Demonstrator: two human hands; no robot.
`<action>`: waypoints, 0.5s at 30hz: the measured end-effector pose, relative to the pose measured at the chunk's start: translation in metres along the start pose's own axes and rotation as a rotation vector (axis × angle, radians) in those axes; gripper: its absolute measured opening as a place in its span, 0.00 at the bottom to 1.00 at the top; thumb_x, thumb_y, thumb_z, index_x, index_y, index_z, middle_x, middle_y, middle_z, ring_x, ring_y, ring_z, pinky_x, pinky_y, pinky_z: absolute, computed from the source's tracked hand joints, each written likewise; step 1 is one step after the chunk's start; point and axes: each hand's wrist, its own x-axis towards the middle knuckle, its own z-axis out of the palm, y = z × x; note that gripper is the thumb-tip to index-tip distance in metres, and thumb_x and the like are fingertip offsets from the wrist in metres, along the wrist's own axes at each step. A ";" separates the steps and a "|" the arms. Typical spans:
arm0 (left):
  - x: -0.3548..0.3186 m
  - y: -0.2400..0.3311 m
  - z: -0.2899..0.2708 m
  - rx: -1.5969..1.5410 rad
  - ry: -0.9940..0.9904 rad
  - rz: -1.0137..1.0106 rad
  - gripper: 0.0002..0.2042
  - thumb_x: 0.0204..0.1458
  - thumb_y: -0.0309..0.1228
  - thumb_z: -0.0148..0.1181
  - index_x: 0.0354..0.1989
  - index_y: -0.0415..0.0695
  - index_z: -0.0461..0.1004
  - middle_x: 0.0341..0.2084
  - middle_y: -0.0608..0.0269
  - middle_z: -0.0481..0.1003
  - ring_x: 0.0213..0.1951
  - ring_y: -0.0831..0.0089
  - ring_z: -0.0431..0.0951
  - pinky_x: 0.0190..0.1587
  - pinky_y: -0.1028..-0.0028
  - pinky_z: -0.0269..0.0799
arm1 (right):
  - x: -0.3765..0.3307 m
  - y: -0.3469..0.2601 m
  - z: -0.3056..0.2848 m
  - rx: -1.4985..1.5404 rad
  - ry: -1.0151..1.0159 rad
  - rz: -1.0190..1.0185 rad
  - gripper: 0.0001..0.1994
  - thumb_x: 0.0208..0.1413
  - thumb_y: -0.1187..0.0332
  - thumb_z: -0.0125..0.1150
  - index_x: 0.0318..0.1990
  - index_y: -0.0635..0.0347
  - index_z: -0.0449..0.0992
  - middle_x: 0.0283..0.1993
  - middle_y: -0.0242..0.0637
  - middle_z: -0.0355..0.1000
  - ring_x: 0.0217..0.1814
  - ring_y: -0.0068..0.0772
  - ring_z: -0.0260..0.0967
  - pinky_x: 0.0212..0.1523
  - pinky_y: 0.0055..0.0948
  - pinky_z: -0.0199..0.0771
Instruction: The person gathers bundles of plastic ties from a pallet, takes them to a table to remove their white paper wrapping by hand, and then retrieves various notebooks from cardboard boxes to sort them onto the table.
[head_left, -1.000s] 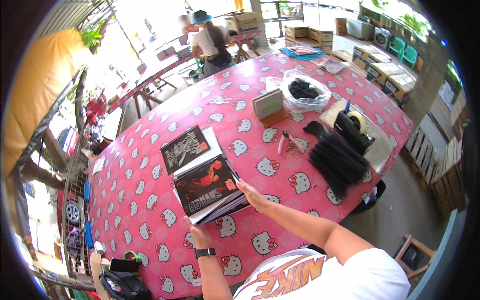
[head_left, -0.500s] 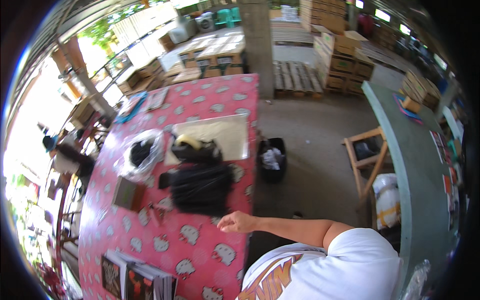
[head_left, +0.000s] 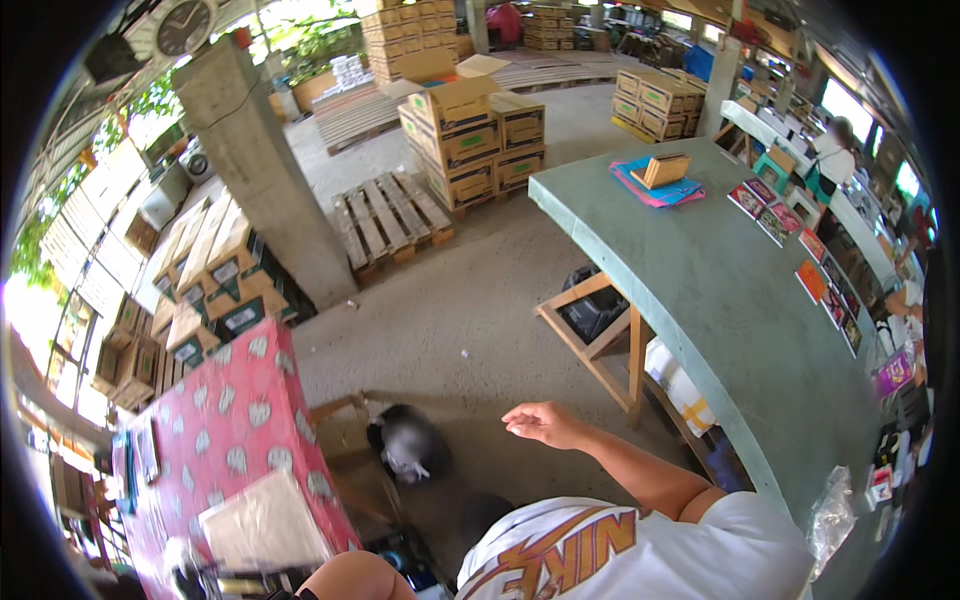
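Note:
My right hand (head_left: pixel 540 424) hangs in the air over the floor between two tables. Its fingers reach out loosely, with nothing in them. Nearest to it is a black waste bin (head_left: pixel 380 432) with a pale bag inside. At the lower edge part of my left arm (head_left: pixel 358 578) shows beside the pink table (head_left: pixel 205 420) with its cat-patterned cover; the hand itself is out of sight. On that table lies a flat beige sheet (head_left: pixel 265 520) under clear plastic, with dark objects cut off below it.
To the right stands a long green table (head_left: pixel 690 280) with a blue and pink stack (head_left: pixel 655 185), colourful cards (head_left: pixel 775 215) and a clear plastic bag (head_left: pixel 830 520). A wooden trestle (head_left: pixel 605 350) supports it. Ahead are a concrete pillar (head_left: pixel 265 170), a pallet (head_left: pixel 390 220) and stacked cartons (head_left: pixel 470 140). Another person (head_left: pixel 832 160) is far right.
My view has swung right, away from the pink table toward the green one. My right hand has left the pink table's edge and is now over the floor. Part of my left arm has appeared.

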 end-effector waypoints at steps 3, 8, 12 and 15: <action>-0.001 -0.090 -0.083 -0.017 -0.008 0.220 0.08 0.51 0.29 0.42 0.32 0.48 0.69 0.26 0.66 0.69 0.18 0.75 0.69 0.17 0.78 0.64 | 0.071 0.029 -0.062 0.063 0.131 -0.035 0.12 0.51 0.67 0.54 0.41 0.64 0.71 0.35 0.41 0.73 0.38 0.26 0.70 0.40 0.25 0.70; -0.025 -0.220 -0.229 -0.006 -0.032 0.312 0.08 0.52 0.31 0.41 0.28 0.48 0.68 0.26 0.68 0.69 0.18 0.75 0.68 0.16 0.77 0.64 | 0.206 0.069 -0.162 -0.031 0.249 -0.029 0.12 0.50 0.66 0.54 0.41 0.63 0.71 0.35 0.40 0.73 0.37 0.29 0.71 0.39 0.26 0.70; -0.042 -0.315 -0.360 -0.078 -0.130 0.326 0.09 0.53 0.33 0.40 0.27 0.48 0.68 0.24 0.69 0.68 0.17 0.76 0.68 0.15 0.79 0.61 | 0.310 0.075 -0.240 -0.314 0.265 0.117 0.12 0.49 0.67 0.55 0.41 0.61 0.71 0.34 0.42 0.73 0.37 0.32 0.72 0.38 0.27 0.70; -0.047 -0.384 -0.452 0.023 -0.117 0.418 0.13 0.55 0.38 0.38 0.27 0.49 0.68 0.23 0.69 0.68 0.17 0.77 0.68 0.14 0.80 0.58 | 0.385 0.085 -0.295 -0.186 0.326 0.142 0.13 0.49 0.67 0.55 0.41 0.61 0.71 0.34 0.43 0.73 0.37 0.33 0.72 0.38 0.28 0.70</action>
